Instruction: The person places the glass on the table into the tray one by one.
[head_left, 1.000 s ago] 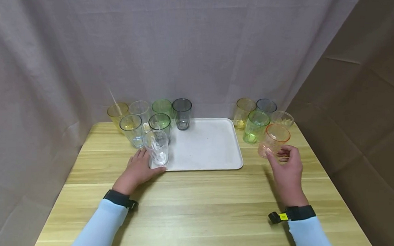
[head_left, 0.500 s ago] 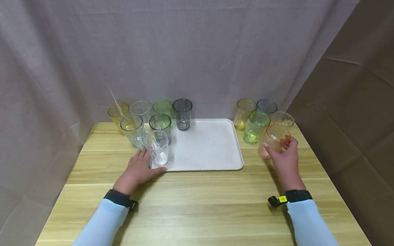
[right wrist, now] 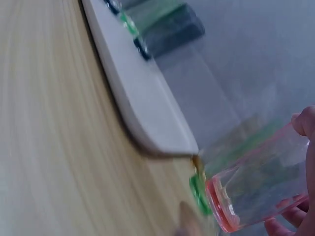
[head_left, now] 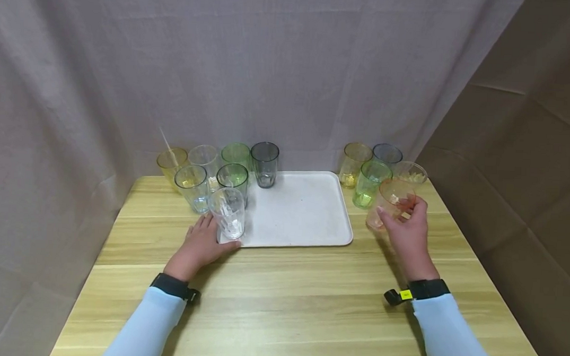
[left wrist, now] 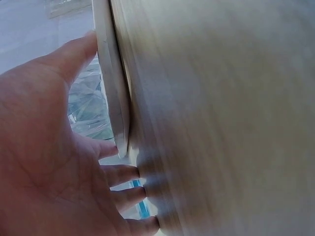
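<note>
My right hand [head_left: 409, 236] grips a clear tumbler with an orange-pink tint [head_left: 390, 206], thumb on its near side and fingers round the right. In the right wrist view its reddish base [right wrist: 221, 209] is close over the table. My left hand [head_left: 200, 248] lies with straight fingers spread at the front left corner of the white tray [head_left: 297, 216]; its thumb touches the front edge. Right beside these fingers, a clear tumbler [head_left: 229, 215] stands on that corner. Behind it on the tray's left side are a dark green tumbler [head_left: 232, 178] and a smoky grey tumbler [head_left: 265, 166].
Left of the tray stand a pale blue tumbler [head_left: 192, 190] and a yellow tumbler [head_left: 171, 165] with a thin stick. At the tray's right are an amber tumbler [head_left: 354, 168], a green tumbler [head_left: 371, 187], and others behind. A grey curtain [head_left: 289, 72] backs the wooden table [head_left: 298, 306].
My right hand has closed round the orange-pink tumbler and shifted it slightly left, toward the tray. My left hand has stayed at the tray corner.
</note>
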Demonstrator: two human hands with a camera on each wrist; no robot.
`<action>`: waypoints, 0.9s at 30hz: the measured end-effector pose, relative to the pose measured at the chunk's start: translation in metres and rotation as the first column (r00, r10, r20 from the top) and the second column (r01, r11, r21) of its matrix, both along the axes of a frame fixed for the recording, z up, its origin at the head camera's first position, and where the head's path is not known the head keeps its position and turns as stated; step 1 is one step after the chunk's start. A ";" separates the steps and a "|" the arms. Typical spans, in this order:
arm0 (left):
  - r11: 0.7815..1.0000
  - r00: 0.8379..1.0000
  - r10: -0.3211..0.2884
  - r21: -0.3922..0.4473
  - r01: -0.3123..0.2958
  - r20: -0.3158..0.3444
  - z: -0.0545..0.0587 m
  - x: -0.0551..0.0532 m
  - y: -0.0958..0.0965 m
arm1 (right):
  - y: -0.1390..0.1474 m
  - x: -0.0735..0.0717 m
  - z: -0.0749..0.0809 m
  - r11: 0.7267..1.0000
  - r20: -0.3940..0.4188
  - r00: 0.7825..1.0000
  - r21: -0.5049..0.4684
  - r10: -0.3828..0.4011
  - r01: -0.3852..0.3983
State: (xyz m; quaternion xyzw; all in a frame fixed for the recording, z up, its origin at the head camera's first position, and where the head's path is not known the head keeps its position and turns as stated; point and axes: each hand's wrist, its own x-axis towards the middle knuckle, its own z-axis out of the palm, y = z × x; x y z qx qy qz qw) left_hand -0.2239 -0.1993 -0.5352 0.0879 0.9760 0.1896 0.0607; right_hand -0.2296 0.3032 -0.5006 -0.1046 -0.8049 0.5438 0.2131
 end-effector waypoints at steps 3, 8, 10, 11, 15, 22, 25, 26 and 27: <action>1.000 1.000 -0.001 0.002 0.001 -0.005 0.001 0.000 0.000 | -0.014 -0.001 0.006 0.999 -0.012 0.999 0.013 0.047 -0.047; 1.000 1.000 0.000 0.010 0.000 0.004 0.003 0.002 0.001 | -0.042 -0.008 0.008 0.989 -0.038 0.989 0.029 0.144 -0.142; 1.000 1.000 0.002 0.009 -0.002 0.009 0.003 0.002 0.001 | -0.055 -0.012 0.007 0.983 -0.038 0.982 0.030 0.183 -0.182; 1.000 1.000 0.003 0.009 -0.003 0.009 0.003 0.002 0.001 | -0.061 -0.015 0.007 0.980 -0.030 0.980 0.037 0.199 -0.198; 1.000 1.000 0.003 0.008 -0.004 0.011 0.004 0.001 0.002 | -0.089 -0.026 0.005 0.961 -0.026 0.961 0.049 0.274 -0.273; 1.000 1.000 0.009 0.006 -0.009 0.027 0.002 0.001 0.002 | -0.144 -0.047 0.007 0.924 0.002 0.926 0.067 0.378 -0.377; 1.000 1.000 0.008 0.006 -0.009 0.022 0.001 0.000 0.001 | -0.167 -0.058 0.007 0.911 0.041 0.914 0.074 0.404 -0.406; 1.000 1.000 0.009 0.005 -0.009 0.023 0.001 0.000 0.001 | -0.174 -0.062 0.007 0.906 0.052 0.909 0.077 0.413 -0.416; 1.000 1.000 0.010 0.003 -0.010 0.024 0.001 0.000 0.001 | -0.181 -0.065 0.007 0.902 0.063 0.905 0.084 0.420 -0.424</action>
